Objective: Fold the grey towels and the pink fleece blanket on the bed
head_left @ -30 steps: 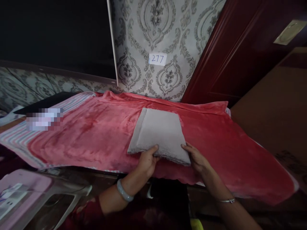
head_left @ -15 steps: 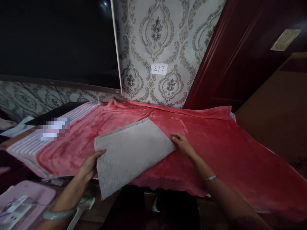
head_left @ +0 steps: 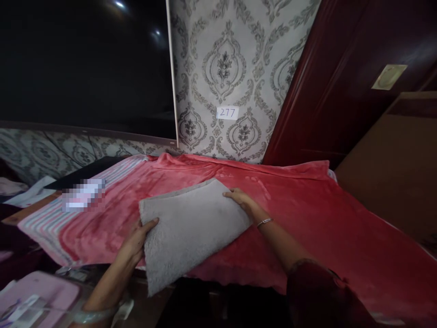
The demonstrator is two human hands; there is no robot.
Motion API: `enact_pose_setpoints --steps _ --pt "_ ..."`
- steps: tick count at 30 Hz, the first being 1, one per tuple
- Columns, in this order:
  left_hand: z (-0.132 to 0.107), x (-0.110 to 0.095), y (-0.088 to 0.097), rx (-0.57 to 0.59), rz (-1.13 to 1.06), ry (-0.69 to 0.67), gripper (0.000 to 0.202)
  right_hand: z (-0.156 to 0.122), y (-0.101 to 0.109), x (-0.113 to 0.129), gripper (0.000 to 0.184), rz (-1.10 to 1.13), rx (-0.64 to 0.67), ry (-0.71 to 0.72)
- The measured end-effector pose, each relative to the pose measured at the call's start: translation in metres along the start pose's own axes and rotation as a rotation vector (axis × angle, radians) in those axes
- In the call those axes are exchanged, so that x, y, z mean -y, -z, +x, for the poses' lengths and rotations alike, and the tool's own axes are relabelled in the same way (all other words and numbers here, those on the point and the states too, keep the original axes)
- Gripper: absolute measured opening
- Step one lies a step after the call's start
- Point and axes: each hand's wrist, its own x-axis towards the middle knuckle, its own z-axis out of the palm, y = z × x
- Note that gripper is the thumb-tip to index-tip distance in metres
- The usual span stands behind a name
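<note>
At lower left, a pink-topped case [head_left: 56, 289] bears a white object [head_left: 27, 312]; its inside is hidden. Farther in, the left hand [head_left: 138, 237] grips the grey cloth [head_left: 191, 225] by its left edge, thumb on top. The right hand [head_left: 241, 202] — just beside the cloth a moment ago — now meets its right edge, probably steadying it; whether it pinches, I cannot tell. The cloth sits askew over the red blanket [head_left: 317, 237].

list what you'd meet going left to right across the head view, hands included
By their middles: pink object → left hand → grey cloth → right hand → brown panel.
</note>
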Motion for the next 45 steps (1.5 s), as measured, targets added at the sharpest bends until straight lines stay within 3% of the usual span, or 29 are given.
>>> enact_pose_setpoints --steps 3,7,10,12,17,20,23,25,27,30,32,35,37,40,45 --pt "0.004 -0.02 -0.008 0.075 0.111 -0.094 0.038 -0.017 0.011 0.006 0.026 0.093 -0.025 0.041" --pt "0.017 -0.058 -0.036 0.206 0.228 -0.118 0.029 -0.044 0.057 0.009 0.041 0.231 -0.112 0.113" --pt "0.036 -0.071 -0.067 0.278 0.251 -0.103 0.038 -0.065 0.089 -0.009 0.051 0.358 -0.236 0.137" --pt "0.052 -0.062 -0.085 0.301 0.295 -0.071 0.046 -0.076 0.094 -0.034 0.049 0.406 -0.292 0.089" --pt "0.085 -0.011 -0.099 0.333 0.557 -0.079 0.035 -0.088 0.069 -0.103 0.035 0.367 -0.271 -0.093" --pt "0.099 0.002 -0.095 0.337 0.816 -0.198 0.029 -0.083 0.066 -0.117 0.035 0.349 -0.303 -0.093" --pt "0.107 -0.002 -0.096 0.251 0.966 -0.305 0.036 -0.075 0.078 -0.108 0.05 0.202 -0.348 -0.098" --pt "0.108 -0.005 -0.106 0.202 1.036 -0.421 0.046 -0.069 0.082 -0.091 0.064 -0.082 -0.437 -0.058" --pt "0.105 -0.002 -0.122 0.226 1.199 -0.597 0.052 -0.063 0.073 -0.067 0.068 -0.401 -0.499 0.048" --pt "0.097 0.014 -0.153 0.406 1.502 -0.817 0.054 -0.054 0.036 -0.03 0.062 -0.681 -0.405 0.219" --pt "0.092 0.03 -0.168 0.497 1.633 -0.87 0.057 -0.049 0.004 -0.014 0.062 -0.783 -0.321 0.279" --pt "0.089 0.055 -0.175 0.506 1.778 -0.945 0.06 -0.046 -0.033 -0.011 0.063 -0.856 -0.24 0.291" --pt "0.092 0.066 -0.172 0.498 1.825 -0.983 0.062 -0.045 -0.042 -0.018 0.065 -0.867 -0.197 0.276" --pt "0.096 0.072 -0.166 0.497 1.842 -1.0 0.063 -0.045 -0.034 -0.028 0.068 -0.875 -0.165 0.252" --pt "0.098 0.071 -0.168 0.489 1.85 -1.008 0.063 -0.048 0.005 -0.043 0.073 -0.932 -0.242 0.072"
